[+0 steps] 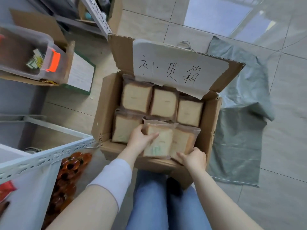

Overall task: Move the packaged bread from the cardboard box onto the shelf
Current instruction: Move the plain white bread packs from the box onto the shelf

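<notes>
Head cam: cardboard box (106, 113) open on floor, bread packs inside. L hand (139, 140) clamped on front-centre pack (157, 143), thumb on top. R hand (193, 159) grips neighbouring pack (182, 141) at 3 o'clock. Shelf (44, 156) at 9 o'clock.

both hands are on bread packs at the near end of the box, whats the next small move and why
Probably lift the front packs straight up out of the cardboard box. The left hand grips the middle bread pack, the right hand holds the pack beside it, and both packs still sit inside the box.
</notes>
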